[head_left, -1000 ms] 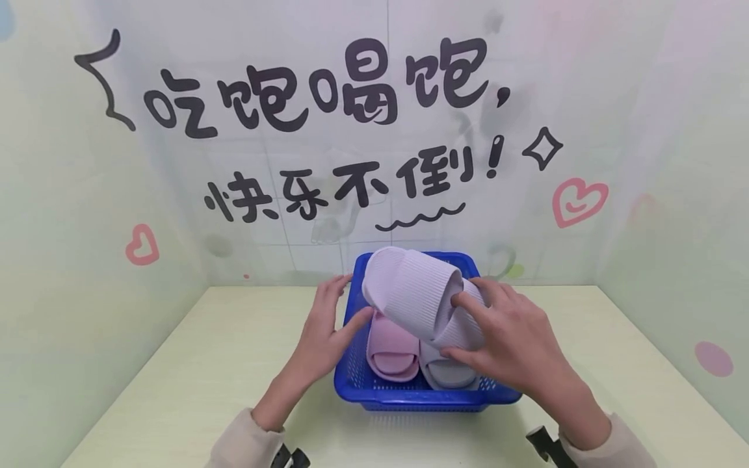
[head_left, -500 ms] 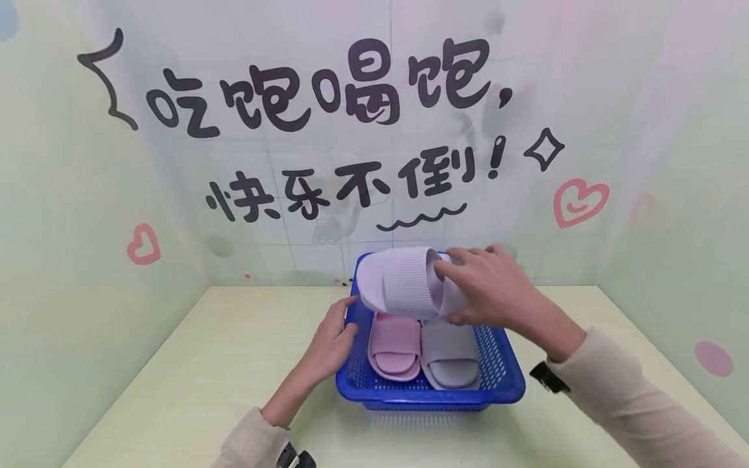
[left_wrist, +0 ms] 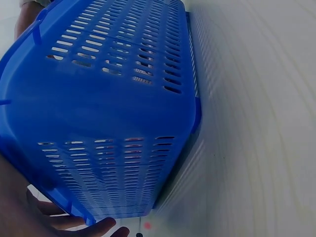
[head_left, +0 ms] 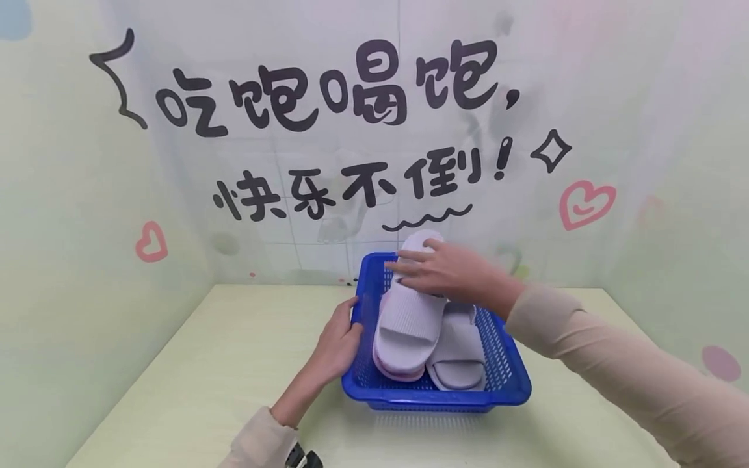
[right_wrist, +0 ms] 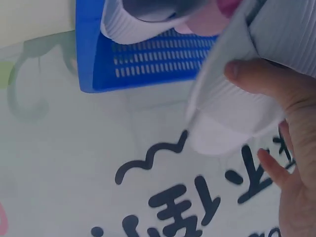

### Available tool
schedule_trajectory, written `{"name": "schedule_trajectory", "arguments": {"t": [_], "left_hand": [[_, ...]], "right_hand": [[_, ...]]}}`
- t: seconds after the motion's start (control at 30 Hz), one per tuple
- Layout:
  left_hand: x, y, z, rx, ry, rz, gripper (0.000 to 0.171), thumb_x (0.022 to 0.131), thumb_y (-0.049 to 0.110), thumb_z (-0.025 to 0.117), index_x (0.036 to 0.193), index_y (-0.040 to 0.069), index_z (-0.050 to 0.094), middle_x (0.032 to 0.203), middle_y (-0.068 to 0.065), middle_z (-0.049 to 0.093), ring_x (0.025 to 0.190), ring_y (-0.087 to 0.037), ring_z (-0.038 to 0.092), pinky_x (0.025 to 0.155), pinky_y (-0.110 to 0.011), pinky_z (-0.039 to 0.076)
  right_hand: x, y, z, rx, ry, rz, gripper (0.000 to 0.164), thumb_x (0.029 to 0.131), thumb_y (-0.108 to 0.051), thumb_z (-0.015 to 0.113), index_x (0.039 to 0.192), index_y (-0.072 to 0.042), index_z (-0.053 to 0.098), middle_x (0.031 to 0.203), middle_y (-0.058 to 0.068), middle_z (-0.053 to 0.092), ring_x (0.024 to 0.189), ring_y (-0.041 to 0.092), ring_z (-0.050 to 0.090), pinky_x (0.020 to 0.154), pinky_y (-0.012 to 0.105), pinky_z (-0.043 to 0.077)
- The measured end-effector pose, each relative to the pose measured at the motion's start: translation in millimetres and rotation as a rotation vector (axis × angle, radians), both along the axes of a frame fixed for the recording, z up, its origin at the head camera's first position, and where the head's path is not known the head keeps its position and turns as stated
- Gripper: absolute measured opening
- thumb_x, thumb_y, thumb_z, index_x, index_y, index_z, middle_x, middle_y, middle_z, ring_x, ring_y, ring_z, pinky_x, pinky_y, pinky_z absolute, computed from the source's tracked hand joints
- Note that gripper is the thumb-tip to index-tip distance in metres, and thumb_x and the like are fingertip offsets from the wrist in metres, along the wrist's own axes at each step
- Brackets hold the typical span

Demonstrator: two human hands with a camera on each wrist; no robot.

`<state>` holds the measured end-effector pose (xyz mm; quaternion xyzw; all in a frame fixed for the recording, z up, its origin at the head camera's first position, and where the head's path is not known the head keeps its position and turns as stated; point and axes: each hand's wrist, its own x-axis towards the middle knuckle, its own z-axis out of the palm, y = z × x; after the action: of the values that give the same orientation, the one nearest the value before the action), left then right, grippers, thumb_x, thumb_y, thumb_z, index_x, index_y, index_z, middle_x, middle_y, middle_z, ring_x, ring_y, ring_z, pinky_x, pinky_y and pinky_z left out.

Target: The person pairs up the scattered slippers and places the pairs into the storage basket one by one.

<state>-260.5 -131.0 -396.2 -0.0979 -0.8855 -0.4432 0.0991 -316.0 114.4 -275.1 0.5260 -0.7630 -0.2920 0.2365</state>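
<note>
In the head view my right hand [head_left: 453,268] grips a pair of pale lilac-white ribbed slippers [head_left: 412,315], nested together. They lie lengthwise over the left side of the blue basket [head_left: 439,395], covering most of the pink slippers [head_left: 404,376]. Beside them in the basket sit grey slippers [head_left: 459,344]. The right wrist view has the thumb on the white slipper [right_wrist: 224,126], its far end reaching past the basket's back rim. My left hand [head_left: 338,341] holds the basket's left rim; in the left wrist view its fingers [left_wrist: 98,228] lie along the perforated wall.
The basket stands on a pale wood-grain table [head_left: 251,351], close to the back wall. That wall [head_left: 328,143] bears large black lettering and pink hearts. Printed side walls close in the table at left and right.
The white slippers have turned from crosswise to lengthwise and come down onto the pink ones. My right hand has moved left and swung over the basket. The left hand has closed on the rim.
</note>
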Motion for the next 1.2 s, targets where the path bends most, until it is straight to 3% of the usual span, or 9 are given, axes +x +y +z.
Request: {"name": "schedule_trajectory", "arguments": {"t": [0.1, 0.23, 0.37, 0.47, 0.67, 0.8, 0.93, 1.07, 1.2], "left_hand": [[0.6, 0.4, 0.2, 0.0, -0.007, -0.002, 0.056, 0.101, 0.011, 0.042, 0.154, -0.004, 0.039, 0.159, -0.025, 0.043, 0.15, -0.043, 0.039, 0.12, -0.061, 0.033], [0.9, 1.8, -0.2, -0.003, -0.016, -0.011, 0.055, 0.102, 0.012, 0.041, 0.155, -0.004, 0.037, 0.16, -0.025, 0.042, 0.149, -0.044, 0.039, 0.119, -0.063, 0.034], [1.3, 4.8, 0.8, -0.004, -0.015, -0.013, 0.055, 0.102, 0.012, 0.041, 0.155, -0.003, 0.038, 0.159, -0.024, 0.042, 0.148, -0.044, 0.041, 0.118, -0.063, 0.035], [2.4, 6.2, 1.7, -0.007, -0.019, -0.008, 0.055, 0.102, 0.012, 0.041, 0.155, -0.003, 0.039, 0.159, -0.024, 0.043, 0.148, -0.044, 0.041, 0.118, -0.063, 0.035], [5.4, 5.1, 2.8, -0.021, -0.026, 0.007, 0.055, 0.102, 0.013, 0.041, 0.155, -0.002, 0.039, 0.159, -0.024, 0.043, 0.148, -0.044, 0.042, 0.117, -0.063, 0.036], [5.8, 5.0, 3.3, -0.029, -0.014, 0.017, 0.055, 0.101, 0.013, 0.042, 0.154, -0.002, 0.041, 0.159, -0.023, 0.044, 0.147, -0.044, 0.042, 0.117, -0.063, 0.036], [4.4, 4.6, 4.5, -0.04, -0.015, 0.022, 0.056, 0.101, 0.015, 0.043, 0.155, 0.0, 0.041, 0.159, -0.022, 0.045, 0.145, -0.043, 0.046, 0.116, -0.063, 0.038], [2.0, 0.9, 5.5, -0.05, -0.028, 0.06, 0.056, 0.101, 0.02, 0.045, 0.155, 0.006, 0.044, 0.158, -0.016, 0.049, 0.136, -0.04, 0.056, 0.11, -0.061, 0.044], [-2.9, -5.3, 3.4, -0.043, -0.039, 0.076, 0.055, 0.103, 0.026, 0.047, 0.156, 0.01, 0.043, 0.158, -0.013, 0.049, 0.136, -0.039, 0.057, 0.108, -0.061, 0.046]], "right_hand": [[-7.7, -12.5, -13.4, 0.118, 0.079, 0.009, 0.053, 0.098, -0.018, 0.068, 0.147, -0.033, 0.055, 0.165, -0.002, 0.042, 0.148, 0.021, 0.047, 0.107, 0.045, 0.052], [-12.7, -24.7, -28.6, 0.215, 0.062, -0.043, 0.061, 0.099, -0.021, 0.068, 0.152, -0.041, 0.047, 0.167, -0.002, 0.038, 0.143, 0.019, 0.052, 0.108, 0.043, 0.053], [-13.7, -27.9, -36.7, 0.171, -0.023, -0.097, 0.067, 0.096, -0.012, 0.071, 0.147, -0.046, 0.044, 0.16, 0.002, 0.047, 0.109, 0.019, 0.07, 0.085, 0.034, 0.062], [-14.0, -27.2, -39.9, 0.116, -0.093, -0.115, 0.072, 0.092, -0.003, 0.071, 0.142, -0.045, 0.042, 0.154, 0.006, 0.052, 0.082, 0.018, 0.069, 0.063, 0.029, 0.059], [-13.5, -25.7, -45.1, 0.09, -0.124, -0.147, 0.073, 0.088, -0.016, 0.08, 0.144, -0.041, 0.038, 0.159, 0.005, 0.048, 0.08, 0.018, 0.069, 0.063, 0.027, 0.057], [-11.2, -18.7, -41.0, -0.014, -0.192, -0.21, 0.063, 0.088, -0.022, 0.081, 0.14, -0.025, 0.045, 0.156, 0.013, 0.051, 0.085, 0.022, 0.072, 0.069, 0.033, 0.06], [-10.5, 3.0, -27.2, -0.161, -0.279, -0.267, 0.045, 0.092, -0.008, 0.072, 0.132, -0.013, 0.051, 0.136, 0.017, 0.063, 0.077, 0.025, 0.069, 0.067, 0.039, 0.06], [-13.2, 34.2, -11.2, -0.294, -0.346, -0.345, 0.031, 0.092, 0.002, 0.056, 0.12, -0.011, 0.053, 0.108, 0.012, 0.066, 0.064, 0.022, 0.055, 0.055, 0.036, 0.051], [-15.3, 70.0, 1.3, -0.46, -0.457, -0.471, 0.022, 0.093, -0.005, 0.058, 0.113, -0.013, 0.054, 0.096, 0.009, 0.067, 0.064, 0.022, 0.053, 0.058, 0.037, 0.048]]}}
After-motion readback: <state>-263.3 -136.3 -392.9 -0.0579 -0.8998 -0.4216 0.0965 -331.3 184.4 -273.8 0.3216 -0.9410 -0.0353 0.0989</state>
